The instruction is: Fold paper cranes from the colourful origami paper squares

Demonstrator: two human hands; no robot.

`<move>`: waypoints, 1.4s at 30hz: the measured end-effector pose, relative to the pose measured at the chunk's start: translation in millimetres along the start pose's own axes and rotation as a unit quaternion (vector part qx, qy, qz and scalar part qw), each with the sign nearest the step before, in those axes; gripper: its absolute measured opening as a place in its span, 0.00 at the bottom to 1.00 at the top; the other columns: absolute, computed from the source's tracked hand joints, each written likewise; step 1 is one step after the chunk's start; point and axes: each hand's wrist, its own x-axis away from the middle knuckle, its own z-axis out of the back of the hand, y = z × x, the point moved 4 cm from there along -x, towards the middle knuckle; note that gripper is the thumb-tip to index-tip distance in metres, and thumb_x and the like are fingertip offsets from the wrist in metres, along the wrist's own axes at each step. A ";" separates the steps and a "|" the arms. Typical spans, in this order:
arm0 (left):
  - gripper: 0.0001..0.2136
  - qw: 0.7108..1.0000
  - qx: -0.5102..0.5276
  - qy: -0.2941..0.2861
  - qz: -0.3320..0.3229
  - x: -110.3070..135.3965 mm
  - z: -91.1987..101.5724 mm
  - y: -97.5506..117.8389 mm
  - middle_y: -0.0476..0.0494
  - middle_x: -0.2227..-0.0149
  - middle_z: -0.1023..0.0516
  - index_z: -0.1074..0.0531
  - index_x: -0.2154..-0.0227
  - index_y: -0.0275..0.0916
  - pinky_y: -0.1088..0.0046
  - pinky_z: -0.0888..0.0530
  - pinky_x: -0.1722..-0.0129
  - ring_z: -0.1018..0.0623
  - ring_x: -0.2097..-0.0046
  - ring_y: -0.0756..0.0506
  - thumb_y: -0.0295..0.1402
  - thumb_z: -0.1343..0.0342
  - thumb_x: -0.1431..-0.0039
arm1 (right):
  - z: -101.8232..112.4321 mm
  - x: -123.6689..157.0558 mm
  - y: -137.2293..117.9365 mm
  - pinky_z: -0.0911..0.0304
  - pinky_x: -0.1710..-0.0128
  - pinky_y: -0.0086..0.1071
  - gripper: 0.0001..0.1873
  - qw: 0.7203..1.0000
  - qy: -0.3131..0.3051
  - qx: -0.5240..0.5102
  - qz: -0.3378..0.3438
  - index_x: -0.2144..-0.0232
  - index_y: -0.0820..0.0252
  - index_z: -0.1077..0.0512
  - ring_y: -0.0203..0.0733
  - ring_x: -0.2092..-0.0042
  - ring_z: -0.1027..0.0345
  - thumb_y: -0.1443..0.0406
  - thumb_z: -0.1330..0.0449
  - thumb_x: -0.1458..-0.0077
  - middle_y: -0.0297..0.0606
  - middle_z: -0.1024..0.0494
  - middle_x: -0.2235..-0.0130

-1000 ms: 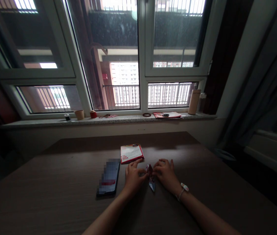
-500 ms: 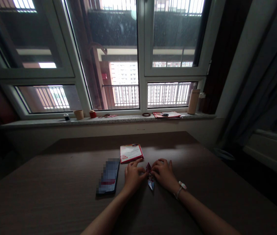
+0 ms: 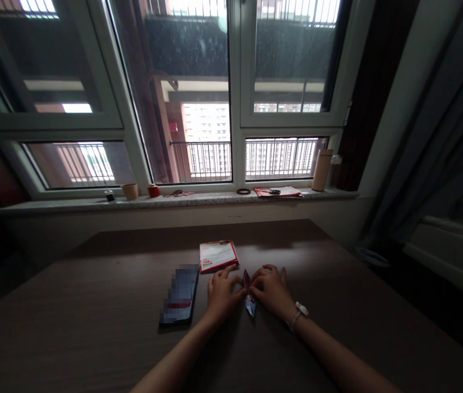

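In the lower middle of the frame, the left hand [image 3: 223, 293] and right hand [image 3: 272, 289] pinch a folded paper [image 3: 250, 305] (one pointed tip aims downward). A phone [image 3: 182, 297] lies left of them.

Phone [image 3: 184, 295], papers [image 3: 217, 255] on brown table [image 3: 92, 305]

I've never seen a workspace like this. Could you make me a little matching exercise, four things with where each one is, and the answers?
1. Phone
2. Folded paper
3. Bracelet
4. Tan bottle

A. Worn on the right wrist
B. On the table, left of the left hand
C. Near the windowsill's right end
D. Between the two hands

Pairs: 1-B, 2-D, 3-A, 4-C
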 end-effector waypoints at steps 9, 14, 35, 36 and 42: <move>0.06 1.000 -0.006 0.007 0.004 -1.9 -3.9 -6.9 0.50 0.41 0.31 0.20 0.68 0.49 0.52 0.44 0.40 0.36 0.41 0.38 0.40 0.38 0.49 | -0.3 -1.0 1.1 0.76 0.41 0.64 0.09 1.000 0.001 -0.010 -0.010 0.75 0.52 0.22 0.56 0.41 0.48 0.59 0.41 0.47 0.34 0.21 0.57; 0.05 1.000 -0.017 -0.004 0.007 -1.5 -2.9 -3.9 0.51 0.40 0.32 0.21 0.68 0.48 0.54 0.45 0.40 0.36 0.41 0.39 0.39 0.39 0.47 | -1.5 -1.0 1.3 0.76 0.40 0.62 0.09 1.000 -0.002 -0.004 -0.024 0.75 0.52 0.22 0.54 0.41 0.47 0.59 0.41 0.47 0.33 0.22 0.56; 0.07 0.999 -0.045 -0.007 0.013 3.2 1.4 1.7 0.50 0.41 0.31 0.20 0.68 0.51 0.55 0.45 0.40 0.36 0.40 0.40 0.42 0.42 0.44 | -6.7 -0.2 4.6 0.71 0.40 0.60 0.08 0.997 0.016 -0.059 -0.051 0.78 0.53 0.24 0.50 0.45 0.42 0.60 0.39 0.50 0.32 0.22 0.58; 0.07 0.999 -0.046 -0.006 0.013 2.8 0.8 1.3 0.50 0.41 0.31 0.20 0.68 0.51 0.56 0.45 0.40 0.36 0.41 0.40 0.42 0.42 0.44 | -7.5 0.0 5.4 0.71 0.40 0.60 0.09 0.997 0.015 -0.058 -0.052 0.78 0.54 0.25 0.50 0.45 0.42 0.60 0.39 0.49 0.32 0.22 0.58; 0.07 0.999 -0.046 0.008 0.003 1.7 0.5 0.2 0.52 0.43 0.30 0.22 0.64 0.54 0.55 0.45 0.40 0.35 0.41 0.40 0.42 0.41 0.45 | -8.2 1.2 10.2 0.66 0.40 0.59 0.05 0.997 0.030 -0.045 -0.048 0.69 0.54 0.28 0.48 0.48 0.40 0.61 0.38 0.49 0.33 0.24 0.59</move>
